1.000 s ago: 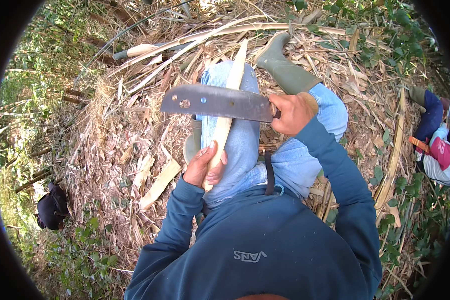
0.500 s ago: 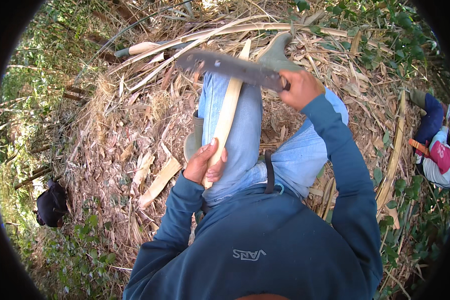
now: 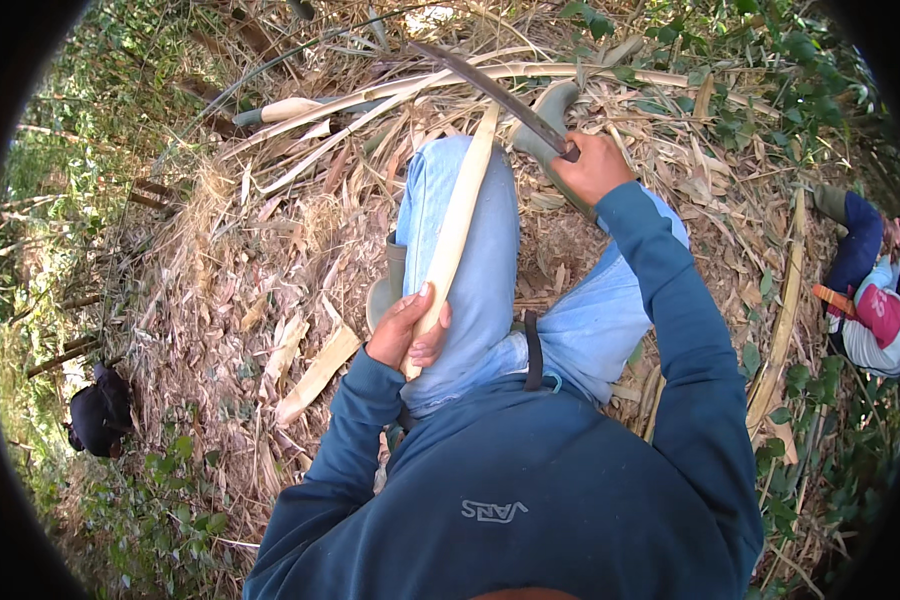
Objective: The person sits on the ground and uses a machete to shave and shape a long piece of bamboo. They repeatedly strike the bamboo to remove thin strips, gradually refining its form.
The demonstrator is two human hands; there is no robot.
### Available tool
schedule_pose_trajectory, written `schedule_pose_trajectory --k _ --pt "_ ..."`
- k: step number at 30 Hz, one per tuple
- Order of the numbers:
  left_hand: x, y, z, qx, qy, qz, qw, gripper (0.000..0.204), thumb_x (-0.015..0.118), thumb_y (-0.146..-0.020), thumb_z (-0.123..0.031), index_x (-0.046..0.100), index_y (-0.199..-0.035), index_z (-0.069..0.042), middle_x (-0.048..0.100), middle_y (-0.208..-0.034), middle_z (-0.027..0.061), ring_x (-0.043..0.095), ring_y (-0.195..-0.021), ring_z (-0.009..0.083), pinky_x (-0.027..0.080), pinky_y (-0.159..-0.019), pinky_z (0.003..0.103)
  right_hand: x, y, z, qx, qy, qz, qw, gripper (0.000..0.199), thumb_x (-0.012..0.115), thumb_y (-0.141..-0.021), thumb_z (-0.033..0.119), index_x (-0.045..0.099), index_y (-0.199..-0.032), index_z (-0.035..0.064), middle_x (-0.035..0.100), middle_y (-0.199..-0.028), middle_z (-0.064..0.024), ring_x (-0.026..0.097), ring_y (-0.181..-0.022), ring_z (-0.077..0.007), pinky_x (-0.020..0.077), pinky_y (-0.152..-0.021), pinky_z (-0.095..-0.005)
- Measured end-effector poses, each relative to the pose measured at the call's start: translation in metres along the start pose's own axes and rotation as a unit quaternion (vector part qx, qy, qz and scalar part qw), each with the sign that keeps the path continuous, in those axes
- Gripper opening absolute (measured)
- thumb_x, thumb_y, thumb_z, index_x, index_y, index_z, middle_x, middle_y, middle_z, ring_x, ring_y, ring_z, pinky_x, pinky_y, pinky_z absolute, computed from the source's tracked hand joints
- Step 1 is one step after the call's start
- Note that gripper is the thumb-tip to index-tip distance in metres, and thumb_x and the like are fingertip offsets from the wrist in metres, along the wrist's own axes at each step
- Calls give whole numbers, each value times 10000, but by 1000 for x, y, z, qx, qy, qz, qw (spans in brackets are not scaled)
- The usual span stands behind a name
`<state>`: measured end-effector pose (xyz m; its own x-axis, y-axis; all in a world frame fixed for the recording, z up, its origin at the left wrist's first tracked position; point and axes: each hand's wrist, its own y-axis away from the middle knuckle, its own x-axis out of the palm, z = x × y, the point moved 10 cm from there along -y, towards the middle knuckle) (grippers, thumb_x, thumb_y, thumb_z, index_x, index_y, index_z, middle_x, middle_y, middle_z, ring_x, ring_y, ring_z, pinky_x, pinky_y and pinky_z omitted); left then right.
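My left hand is wrapped round the lower end of a long pale strip of split wood or bamboo. The strip slants up along my left thigh, past the knee of my blue jeans, and its far tip narrows to a point. In my right hand is a machete, held by its handle, which my fingers mostly hide. Its dark blade points up and left, edge-on, beyond the strip's tip; whether it touches the strip I cannot tell.
Pale offcuts lie on the leaf-strewn ground at my left. Long split strips arc across the far side, near my green boot. Another person sits at the far right. A dark bag-like bundle is at the left.
The machete has swung away from me and turned from its broad side to edge-on, no longer lying across the strip. My left hand keeps its hold.
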<state>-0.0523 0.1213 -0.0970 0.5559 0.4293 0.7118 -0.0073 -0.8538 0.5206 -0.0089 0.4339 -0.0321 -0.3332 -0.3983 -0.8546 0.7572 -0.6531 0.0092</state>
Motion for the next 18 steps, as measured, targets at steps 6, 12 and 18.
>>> schedule_pose_trajectory --k 6,12,18 --pt "-2 9 5 1 -14 -5 1000 494 341 -1067 -436 562 -941 -12 367 -510 -10 293 -371 65 304 -359 227 1 50 43 -153 -18 42 987 238 708 -706 189 621 -850 20 629 -668 -187 631 -662 -412 487 -615 -480" --pt "1 5 2 19 -99 -48 994 493 333 -1067 -449 566 -933 -36 362 -524 -18 292 -380 61 306 -364 224 3 37 44 -141 58 13 988 231 689 -717 204 618 -852 30 620 -663 -197 623 -661 -421 485 -621 -502" --pt "3 6 2 23 -111 -52 992 489 350 -1061 -463 564 -928 -44 366 -531 -25 296 -392 59 310 -375 224 7 34 44 -125 -1 24 992 247 653 -687 174 664 -906 60 618 -653 -192 629 -663 -410 491 -629 -501"
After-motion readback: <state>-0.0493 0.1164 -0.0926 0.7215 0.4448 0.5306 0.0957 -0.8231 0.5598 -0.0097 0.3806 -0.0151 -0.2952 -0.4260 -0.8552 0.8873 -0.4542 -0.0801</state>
